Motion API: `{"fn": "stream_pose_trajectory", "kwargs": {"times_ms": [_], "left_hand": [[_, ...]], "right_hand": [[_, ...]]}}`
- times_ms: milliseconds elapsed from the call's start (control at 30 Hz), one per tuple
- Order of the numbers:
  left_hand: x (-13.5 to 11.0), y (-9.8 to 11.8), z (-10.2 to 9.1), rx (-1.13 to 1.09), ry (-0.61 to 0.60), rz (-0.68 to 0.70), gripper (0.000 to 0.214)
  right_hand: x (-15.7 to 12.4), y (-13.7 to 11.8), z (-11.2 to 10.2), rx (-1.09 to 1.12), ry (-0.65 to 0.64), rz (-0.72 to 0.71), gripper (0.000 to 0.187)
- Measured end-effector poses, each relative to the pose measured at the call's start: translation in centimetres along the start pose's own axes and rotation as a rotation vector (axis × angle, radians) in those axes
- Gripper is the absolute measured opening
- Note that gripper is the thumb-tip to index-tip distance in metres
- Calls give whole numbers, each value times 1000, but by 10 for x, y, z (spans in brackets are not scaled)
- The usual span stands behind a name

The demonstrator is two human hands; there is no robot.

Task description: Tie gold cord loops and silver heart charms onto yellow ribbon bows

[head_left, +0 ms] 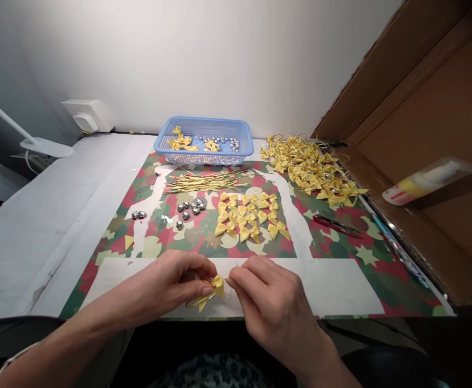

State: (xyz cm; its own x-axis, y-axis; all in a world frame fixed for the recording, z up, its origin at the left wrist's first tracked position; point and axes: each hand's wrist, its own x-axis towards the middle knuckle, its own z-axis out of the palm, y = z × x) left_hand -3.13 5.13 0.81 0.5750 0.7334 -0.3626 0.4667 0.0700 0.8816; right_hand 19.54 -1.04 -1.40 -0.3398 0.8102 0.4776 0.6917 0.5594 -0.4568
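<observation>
My left hand (185, 283) pinches a yellow ribbon bow (217, 284) between thumb and fingers, with a loop of thin gold cord hanging below it. Just to the right, my right hand (270, 293) is closed in a pinch; a thin strand shows at its fingertips, too fine to name. A small gap separates the two hands, over a white paper strip (341, 285). Beyond them, yellow bows (249, 218) lie in rows, and several silver bells (185, 214) sit to their left. Gold cords (203, 182) lie in a bundle farther back.
A blue basket (203, 121) with bows and silver bells stands against the wall. At the back right is a heap of bows with cords (309, 164). Red-handled snips (337, 225) lie on the right, near a cardboard box wall (414, 124) and a bottle (425, 180).
</observation>
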Motion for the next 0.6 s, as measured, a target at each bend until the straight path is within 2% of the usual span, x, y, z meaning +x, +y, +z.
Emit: {"fn": "stream_pose_trajectory", "kwargs": {"times_ms": [300,600], "left_hand": [[3,-5,4,117,-41,28,24],[-1,-3,5,166,63,80,17]], "right_hand": [[0,-3,-4,-5,-12,-9,26],[4,-8,-16,-92,32,-80,28]]}}
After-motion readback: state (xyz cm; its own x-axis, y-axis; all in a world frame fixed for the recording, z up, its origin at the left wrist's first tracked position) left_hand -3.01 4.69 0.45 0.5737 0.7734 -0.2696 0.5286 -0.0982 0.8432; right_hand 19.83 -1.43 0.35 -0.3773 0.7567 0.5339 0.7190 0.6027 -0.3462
